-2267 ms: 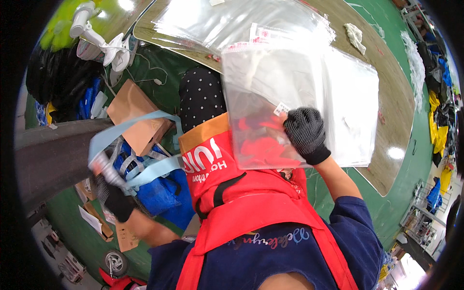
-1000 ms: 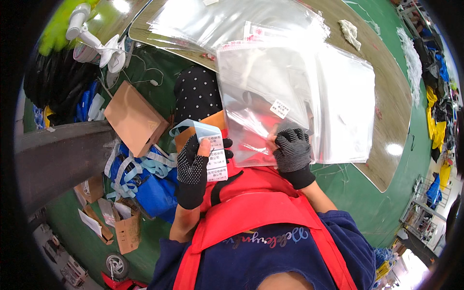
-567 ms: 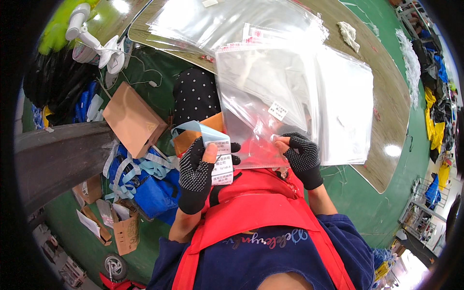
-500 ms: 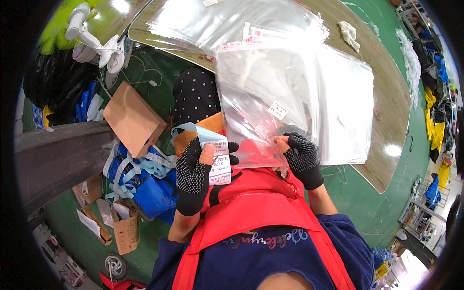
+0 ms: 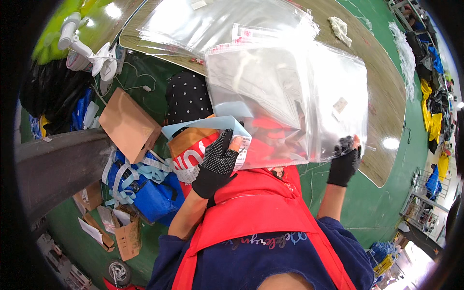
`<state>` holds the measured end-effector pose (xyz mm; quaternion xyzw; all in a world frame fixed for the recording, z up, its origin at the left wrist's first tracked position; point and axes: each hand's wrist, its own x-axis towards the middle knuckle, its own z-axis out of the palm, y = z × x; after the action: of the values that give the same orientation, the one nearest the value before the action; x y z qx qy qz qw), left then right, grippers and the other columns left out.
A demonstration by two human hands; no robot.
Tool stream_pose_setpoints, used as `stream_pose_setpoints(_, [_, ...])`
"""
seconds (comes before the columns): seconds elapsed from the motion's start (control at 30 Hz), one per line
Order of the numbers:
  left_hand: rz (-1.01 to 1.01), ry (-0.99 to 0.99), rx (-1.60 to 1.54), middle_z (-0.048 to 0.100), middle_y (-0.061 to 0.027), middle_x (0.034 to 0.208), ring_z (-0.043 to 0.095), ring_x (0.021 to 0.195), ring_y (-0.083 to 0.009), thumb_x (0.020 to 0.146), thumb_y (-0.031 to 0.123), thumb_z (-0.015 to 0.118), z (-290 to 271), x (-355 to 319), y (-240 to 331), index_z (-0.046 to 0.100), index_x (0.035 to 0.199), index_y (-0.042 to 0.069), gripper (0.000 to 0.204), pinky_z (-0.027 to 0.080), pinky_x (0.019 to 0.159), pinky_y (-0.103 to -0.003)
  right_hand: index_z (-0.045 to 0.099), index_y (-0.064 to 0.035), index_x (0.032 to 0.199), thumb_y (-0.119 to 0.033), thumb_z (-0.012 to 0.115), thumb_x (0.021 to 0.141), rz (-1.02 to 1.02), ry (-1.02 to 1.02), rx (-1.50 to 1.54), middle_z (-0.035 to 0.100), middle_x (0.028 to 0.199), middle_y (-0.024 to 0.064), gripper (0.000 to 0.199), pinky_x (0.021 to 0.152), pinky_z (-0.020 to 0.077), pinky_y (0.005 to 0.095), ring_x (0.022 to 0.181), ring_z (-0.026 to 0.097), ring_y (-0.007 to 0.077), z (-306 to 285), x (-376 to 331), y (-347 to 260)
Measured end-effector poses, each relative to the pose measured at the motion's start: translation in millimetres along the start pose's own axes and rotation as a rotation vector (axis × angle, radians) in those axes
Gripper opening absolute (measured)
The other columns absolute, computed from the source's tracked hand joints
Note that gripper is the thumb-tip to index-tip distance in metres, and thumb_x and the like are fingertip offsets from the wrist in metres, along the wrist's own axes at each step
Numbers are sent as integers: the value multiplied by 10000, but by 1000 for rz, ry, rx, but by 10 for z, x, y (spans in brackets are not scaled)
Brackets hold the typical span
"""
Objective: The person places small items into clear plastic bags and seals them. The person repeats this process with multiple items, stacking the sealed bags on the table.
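Note:
My left hand (image 5: 218,163), in a dotted black glove with bare fingertips, is closed on a strip of white printed stickers (image 5: 241,153) on light blue backing. The backing loops over an orange and red bag on my lap. Beside it lies a stack of clear plastic bags (image 5: 261,77), overhanging the table's near edge. My right hand (image 5: 346,162), gloved alike, has its fingers bent at the lower right corner of a second pile of clear bags (image 5: 333,72), gripping the edge. One small white sticker (image 5: 340,105) sits on that pile.
The wooden table (image 5: 386,111) carries more clear bags (image 5: 183,24) at the back and a crumpled white cloth (image 5: 340,31). To my left stand a cardboard box (image 5: 128,123), a blue bag (image 5: 152,193), a white device with a cable (image 5: 96,55) and a dark beam (image 5: 63,157).
My right hand has moved right from the middle stack to the right pile's corner. A sticker now shows on the right pile. My left hand and the sticker strip have shifted right.

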<state>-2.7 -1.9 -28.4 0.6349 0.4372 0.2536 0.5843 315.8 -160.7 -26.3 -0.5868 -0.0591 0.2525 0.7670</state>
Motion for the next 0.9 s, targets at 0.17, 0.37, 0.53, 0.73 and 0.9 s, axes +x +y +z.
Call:
stream_pose_setpoints(0.17, [-247,-21,-66,634,-193,982,597,922,-182,898,245,563,-118,-35,634,514,1123,-121,433,461,787,-276,434,4,1213,-150,527,893,-1014,390,-748,534,1066,104,367,883,420,324,960,524,192,754,-564,-348])
stream_pose_setpoints(0.37, [-136,72,-212,644,-119,855,597,838,-153,880,280,579,-166,-233,970,591,1021,-57,365,467,737,-273,405,-21,1254,-60,687,774,202,-765,-410,567,899,38,558,770,444,253,811,537,115,1893,-1099,-36])
stream_pose_setpoints(0.53, [-32,-83,363,639,-197,777,652,706,-301,860,275,578,-438,-396,796,584,1041,-15,342,498,625,-345,691,-127,873,-185,781,648,-461,-965,-729,520,846,89,249,673,453,306,758,549,232,2016,-973,10])
stream_pose_setpoints(0.73, [-11,-162,357,640,-159,733,644,637,-287,877,288,553,-472,-364,907,606,1032,42,296,481,569,-364,721,-153,919,-253,770,666,-308,-1138,-747,524,836,74,276,665,452,309,773,554,195,1895,-905,14])
stream_pose_setpoints(0.9, [-67,-216,356,638,-162,711,643,622,-288,878,294,548,-472,-375,837,626,1029,50,297,481,559,-365,724,-116,898,-226,758,689,-224,-1243,-563,564,871,86,239,672,461,307,781,575,203,1863,-825,65])
